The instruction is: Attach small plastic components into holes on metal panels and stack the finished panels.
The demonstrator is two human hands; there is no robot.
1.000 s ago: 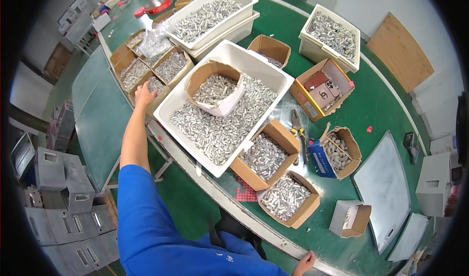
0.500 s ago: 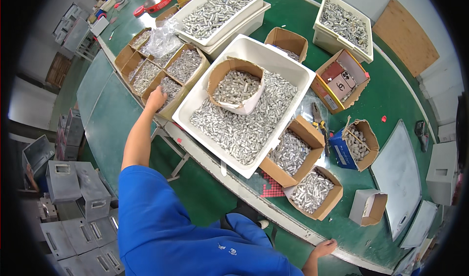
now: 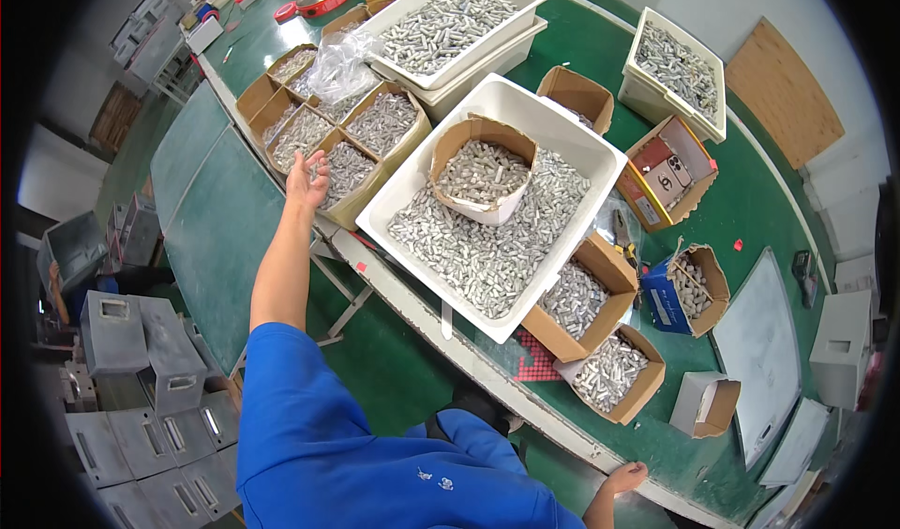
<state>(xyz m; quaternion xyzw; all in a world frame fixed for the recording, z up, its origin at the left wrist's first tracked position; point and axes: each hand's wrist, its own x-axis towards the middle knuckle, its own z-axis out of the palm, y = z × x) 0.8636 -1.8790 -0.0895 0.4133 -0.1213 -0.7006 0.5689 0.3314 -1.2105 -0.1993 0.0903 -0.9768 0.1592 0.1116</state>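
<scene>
Many small silvery pieces (image 3: 469, 271) lie in containers on the green table (image 3: 714, 234), and the largest spread that shows clearly covers the floor of a white tub (image 3: 560, 128) set against the table's near edge. Just left of that tub, along the same edge, stands a divided cardboard box (image 3: 380, 192) with pieces in several compartments, and a clear plastic bag (image 3: 342, 68) rests across its far part. The left hand (image 3: 307, 188) is over the near edge of this box, palm turned up, fingers parted and loosely bent, gripping nothing that can be seen. The right hand (image 3: 624, 478) is at the table's near edge farther to the right, fingers slightly curled; whether anything is in it cannot be told. Inside the tub, close to its left edge, a round cardboard container (image 3: 485, 214) is filled well up with similar pieces. Off the tub's near right corner, an open cardboard box (image 3: 614, 259) and a second, lower one (image 3: 647, 390) hold more pieces, with pliers (image 3: 622, 233) lying just beyond the first. As for what is done, a good deal already sits in the compartments nearest the left hand, while toward the box's left edge more bare cardboard wall shows. A large amount remains loose in the tub, but which containers are finished and which are waiting is not shown, so the share left is only a guess
</scene>
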